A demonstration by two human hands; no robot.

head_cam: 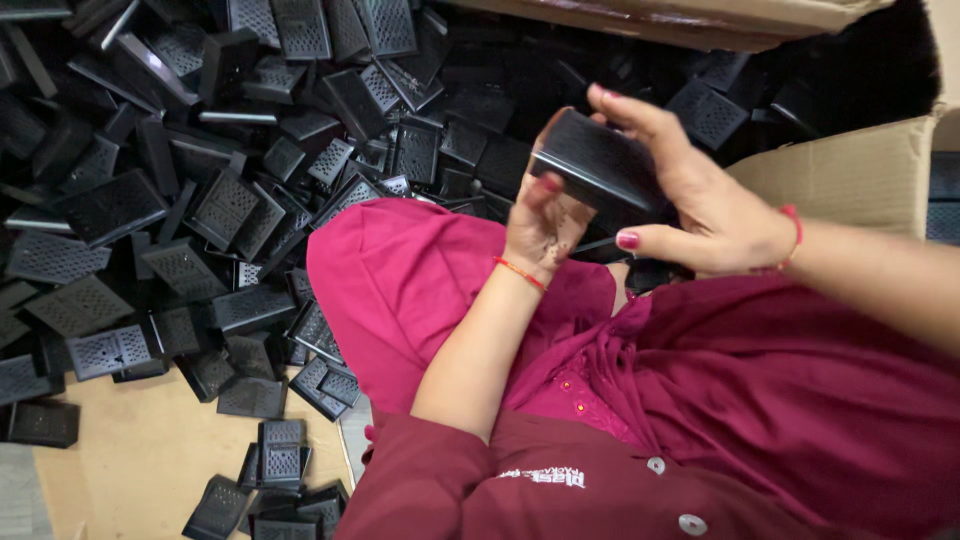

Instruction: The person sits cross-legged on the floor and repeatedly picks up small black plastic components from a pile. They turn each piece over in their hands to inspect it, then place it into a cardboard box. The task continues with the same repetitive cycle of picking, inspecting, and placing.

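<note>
Both hands grip one black plastic casing (600, 165) above the pile of grilles (200, 230): left hand (542, 225) closed beneath, right hand (700, 205) wrapping its edges. It appears light, rigid, smooth; edge holds suit it.

We see soft, even light across the scene, with no hard shadows. The heap of black plastic parts (200, 210) catches faint sheen on its edges. The upper right corner sinks into darkness. Edges look slightly stretched, and focus stays fairly sharp.
</note>
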